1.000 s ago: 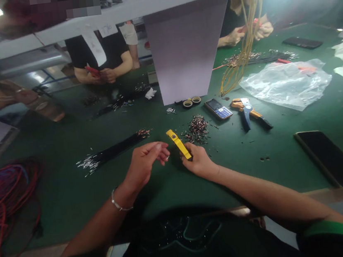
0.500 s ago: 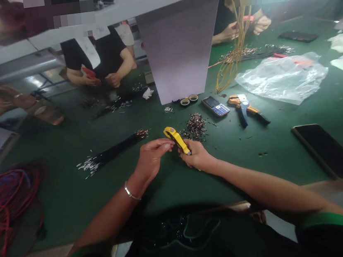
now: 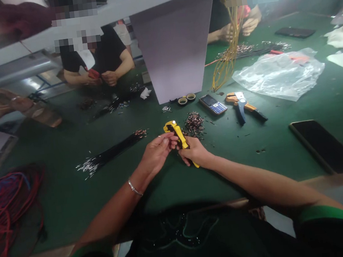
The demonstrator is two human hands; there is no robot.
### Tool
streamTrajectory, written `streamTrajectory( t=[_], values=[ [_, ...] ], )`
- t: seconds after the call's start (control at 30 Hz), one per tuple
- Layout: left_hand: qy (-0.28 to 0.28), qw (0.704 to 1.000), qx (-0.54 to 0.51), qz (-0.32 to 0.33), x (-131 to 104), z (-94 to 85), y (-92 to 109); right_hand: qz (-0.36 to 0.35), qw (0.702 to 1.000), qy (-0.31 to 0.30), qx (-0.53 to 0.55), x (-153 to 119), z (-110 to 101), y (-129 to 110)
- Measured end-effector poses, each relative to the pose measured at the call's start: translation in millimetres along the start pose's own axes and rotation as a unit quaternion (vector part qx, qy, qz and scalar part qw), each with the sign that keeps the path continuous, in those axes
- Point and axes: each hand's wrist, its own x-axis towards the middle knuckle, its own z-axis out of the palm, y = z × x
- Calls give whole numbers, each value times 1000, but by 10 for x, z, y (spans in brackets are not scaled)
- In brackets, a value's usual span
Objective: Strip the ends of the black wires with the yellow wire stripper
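My right hand (image 3: 195, 151) is wrapped round the yellow-and-black hand tool (image 3: 180, 135), its head pointing away from me. Fingers pinched, my left hand (image 3: 158, 151) is beside the tool's head; what it grips is too small to make out. Just beyond the tool lies a pile of small dark and copper-coloured pieces (image 3: 194, 124). To the left, a bundle of black wires (image 3: 114, 150) rests on the green table (image 3: 106, 207), with silvery tips at its near end and coppery ones at the far end.
Orange-and-blue pliers (image 3: 245, 107), a keypad phone (image 3: 213, 104) and two small rolls (image 3: 186, 99) lie beyond my hands. A large phone (image 3: 328, 146) and plastic bag (image 3: 280, 73) are right; red and blue cables (image 3: 9, 211) left. Two people work across the table by a white panel (image 3: 178, 48).
My left fingers have moved up and closer against the tool's head, and more of the tool's handle shows below my right hand. The whole view has shifted slightly.
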Motion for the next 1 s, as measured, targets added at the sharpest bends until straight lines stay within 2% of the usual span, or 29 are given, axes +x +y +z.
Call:
streamTrajectory(
  t=[0.2, 0.4, 0.63, 1.0],
  values=[
    [14, 999, -8, -28, 8, -43, -2, 7, 1000, -22, 16, -20, 57, -23],
    [43, 996, 2, -76, -3, -37, 78, 20, 999, -47, 18, -49, 73, -40],
    [69, 994, 60, -65, -52, -43, 164, 23, 998, -49, -16, -49, 77, -40],
    [60, 992, 87, -67, -85, -111, 179, 13, 997, -47, -62, -76, 83, -43]
  ],
)
